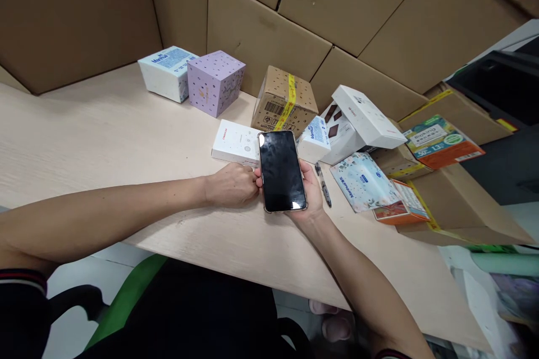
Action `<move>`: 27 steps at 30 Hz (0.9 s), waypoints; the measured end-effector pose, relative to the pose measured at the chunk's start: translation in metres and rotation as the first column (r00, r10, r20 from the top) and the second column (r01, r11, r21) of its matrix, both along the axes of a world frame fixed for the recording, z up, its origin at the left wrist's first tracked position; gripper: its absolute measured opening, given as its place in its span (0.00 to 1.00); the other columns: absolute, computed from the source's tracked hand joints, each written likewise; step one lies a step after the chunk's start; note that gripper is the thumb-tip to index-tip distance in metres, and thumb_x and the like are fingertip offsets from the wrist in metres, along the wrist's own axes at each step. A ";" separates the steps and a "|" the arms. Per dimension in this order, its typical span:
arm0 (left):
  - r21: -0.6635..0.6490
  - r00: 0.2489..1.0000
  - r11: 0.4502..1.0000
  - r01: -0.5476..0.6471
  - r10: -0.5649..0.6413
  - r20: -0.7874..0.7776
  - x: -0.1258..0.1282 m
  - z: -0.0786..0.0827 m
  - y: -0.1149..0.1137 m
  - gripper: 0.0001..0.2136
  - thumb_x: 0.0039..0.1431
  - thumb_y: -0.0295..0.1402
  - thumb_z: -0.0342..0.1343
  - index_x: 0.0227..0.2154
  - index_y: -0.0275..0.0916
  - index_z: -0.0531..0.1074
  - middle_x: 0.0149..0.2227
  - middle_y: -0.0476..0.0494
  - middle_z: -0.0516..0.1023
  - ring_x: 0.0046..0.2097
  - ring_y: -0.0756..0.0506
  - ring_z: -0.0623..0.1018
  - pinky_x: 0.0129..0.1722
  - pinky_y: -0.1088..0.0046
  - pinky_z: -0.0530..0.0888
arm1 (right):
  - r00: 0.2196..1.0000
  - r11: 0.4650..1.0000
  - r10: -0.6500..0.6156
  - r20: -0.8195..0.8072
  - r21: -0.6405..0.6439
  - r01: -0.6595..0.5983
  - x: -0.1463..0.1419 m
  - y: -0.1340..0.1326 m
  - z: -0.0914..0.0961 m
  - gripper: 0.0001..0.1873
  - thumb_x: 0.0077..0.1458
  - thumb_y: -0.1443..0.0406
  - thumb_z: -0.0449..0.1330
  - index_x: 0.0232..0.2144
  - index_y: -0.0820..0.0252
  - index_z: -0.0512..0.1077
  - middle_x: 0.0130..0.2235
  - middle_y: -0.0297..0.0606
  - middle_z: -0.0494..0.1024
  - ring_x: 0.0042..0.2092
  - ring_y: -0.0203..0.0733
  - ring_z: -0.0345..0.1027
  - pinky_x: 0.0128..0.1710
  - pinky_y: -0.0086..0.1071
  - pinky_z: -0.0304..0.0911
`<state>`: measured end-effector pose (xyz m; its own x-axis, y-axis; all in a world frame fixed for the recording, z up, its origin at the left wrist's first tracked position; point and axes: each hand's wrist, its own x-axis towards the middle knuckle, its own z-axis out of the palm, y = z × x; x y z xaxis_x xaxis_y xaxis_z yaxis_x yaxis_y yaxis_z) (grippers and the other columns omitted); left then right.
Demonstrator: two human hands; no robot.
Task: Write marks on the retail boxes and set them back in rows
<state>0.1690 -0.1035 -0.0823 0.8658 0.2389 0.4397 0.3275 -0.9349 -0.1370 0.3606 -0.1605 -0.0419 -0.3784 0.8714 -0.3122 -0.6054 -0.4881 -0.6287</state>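
A smartphone (283, 171) with a dark screen and a clear case lies in my right hand (310, 190). My right fingers wrap around it from behind, and their tips show at its left edge. Just left of the phone, my left hand (233, 185) rests on the table as a closed fist, back upward, with nothing visible in it. Behind the phone is a flat white box (236, 142), partly covered by it. To the right of my right hand lies a black pen (323, 185).
On the light wooden table (105, 140) stand a tissue pack (166, 76), a purple box (214, 87) and a taped cardboard box (282, 101). Rightward are white boxes (368, 118), a blue tissue pack (364, 179) and an orange-green box (442, 140). Large cartons (261, 33) wall the back.
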 end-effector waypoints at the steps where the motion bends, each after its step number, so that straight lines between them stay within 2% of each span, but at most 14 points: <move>1: 0.005 1.000 1.000 0.001 -0.001 0.003 0.000 0.000 0.000 0.16 0.68 0.30 0.48 0.24 0.37 0.73 0.28 0.43 0.79 0.27 0.47 0.78 0.25 0.71 0.70 | 1.000 1.000 0.000 0.008 0.002 0.000 0.000 0.000 0.000 0.30 0.62 0.48 0.44 0.47 0.61 0.76 0.45 0.49 0.85 0.49 0.56 0.79 0.49 0.56 0.76; 8: 0.013 0.999 1.000 0.013 -0.013 0.037 0.000 0.001 0.000 0.16 0.68 0.30 0.48 0.24 0.37 0.72 0.27 0.43 0.78 0.26 0.46 0.77 0.23 0.70 0.68 | 0.999 1.000 -0.012 0.043 0.009 0.011 -0.001 0.000 0.001 0.31 0.62 0.47 0.44 0.48 0.60 0.76 0.44 0.48 0.85 0.48 0.56 0.79 0.48 0.55 0.76; 15: -0.068 0.996 0.997 0.048 -0.043 0.073 0.000 0.003 0.000 0.14 0.65 0.30 0.51 0.23 0.37 0.72 0.25 0.42 0.78 0.26 0.46 0.76 0.22 0.71 0.65 | 0.997 0.998 -0.026 0.077 -0.046 0.030 -0.002 0.000 0.003 0.33 0.62 0.46 0.45 0.52 0.62 0.74 0.44 0.50 0.85 0.46 0.56 0.81 0.47 0.54 0.76; 20: 0.003 0.997 0.999 0.034 -0.034 0.067 0.001 0.004 -0.001 0.15 0.67 0.31 0.50 0.24 0.36 0.73 0.26 0.43 0.78 0.25 0.46 0.75 0.23 0.70 0.64 | 0.994 0.998 -0.042 0.098 -0.037 0.046 0.000 -0.004 0.010 0.32 0.63 0.46 0.45 0.52 0.63 0.74 0.44 0.50 0.85 0.47 0.56 0.80 0.48 0.53 0.75; 24: 0.085 0.998 0.996 -0.005 0.000 0.062 -0.004 0.014 0.006 0.14 0.65 0.31 0.51 0.24 0.36 0.74 0.25 0.43 0.77 0.26 0.47 0.73 0.24 0.69 0.64 | 0.961 0.996 -0.087 0.261 0.027 0.083 0.016 -0.015 0.018 0.30 0.61 0.46 0.50 0.50 0.61 0.76 0.42 0.47 0.85 0.45 0.56 0.81 0.49 0.51 0.75; 26: 0.102 0.994 0.992 -0.078 0.070 0.079 -0.010 0.024 0.015 0.12 0.61 0.31 0.52 0.23 0.36 0.75 0.25 0.42 0.76 0.27 0.45 0.73 0.25 0.68 0.64 | 0.903 0.993 -0.111 0.415 0.092 0.079 0.032 -0.026 0.022 0.29 0.60 0.46 0.53 0.50 0.60 0.76 0.43 0.46 0.85 0.45 0.55 0.81 0.51 0.50 0.74; 27: 0.099 0.987 0.986 -0.133 0.123 0.100 -0.014 0.031 0.021 0.12 0.59 0.32 0.52 0.24 0.36 0.75 0.26 0.42 0.76 0.28 0.44 0.73 0.26 0.68 0.64 | 0.849 0.989 -0.115 0.516 0.140 0.049 0.040 -0.033 0.024 0.28 0.60 0.46 0.55 0.51 0.59 0.76 0.43 0.45 0.85 0.45 0.54 0.80 0.52 0.49 0.73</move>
